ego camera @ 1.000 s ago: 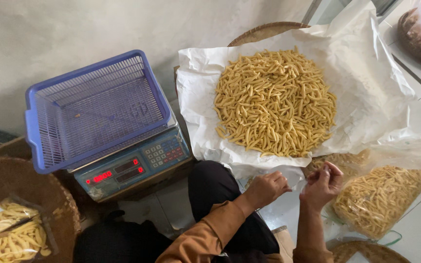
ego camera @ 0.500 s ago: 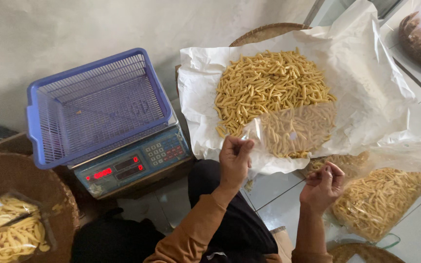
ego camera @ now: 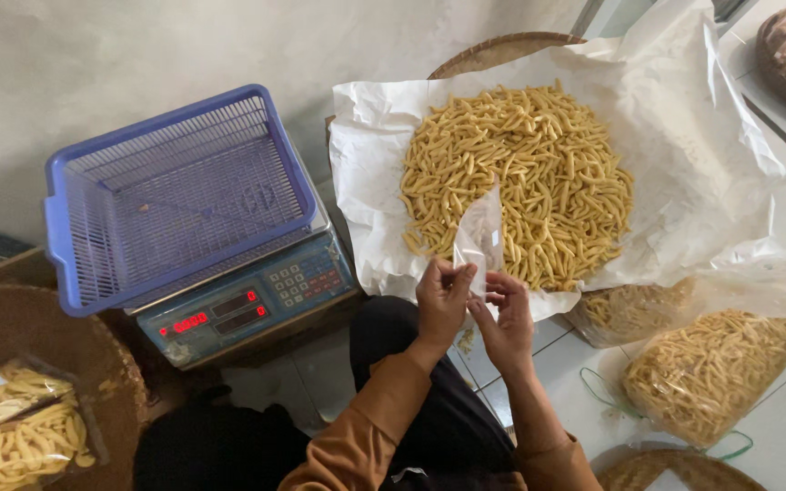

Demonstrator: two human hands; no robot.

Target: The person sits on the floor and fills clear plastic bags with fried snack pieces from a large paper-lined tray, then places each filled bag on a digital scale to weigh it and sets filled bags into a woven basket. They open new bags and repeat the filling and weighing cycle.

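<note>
1. At the lower left corner a brown woven tray (ego camera: 65, 364) carries packed bags (ego camera: 11, 423) of yellow sticks.
2. Next comes a scale (ego camera: 247, 305) with red digits; a blue basket (ego camera: 175, 195) sits on it, reaching past its left edge.
3. In the middle, the left hand (ego camera: 440, 305) and the right hand (ego camera: 505, 323) meet – both pinch the lower end of a small clear bag (ego camera: 481, 238), fingers closed on it.
4. The bag stands upright, just in front of the near edge of the white paper (ego camera: 684, 155).
5. On this paper lies a round heap of snack sticks (ego camera: 520, 182).
6. At the right – near the lower corner – a big clear sack (ego camera: 711, 373) of the same sticks lies on the tiled floor (ego camera: 575, 364).
</note>
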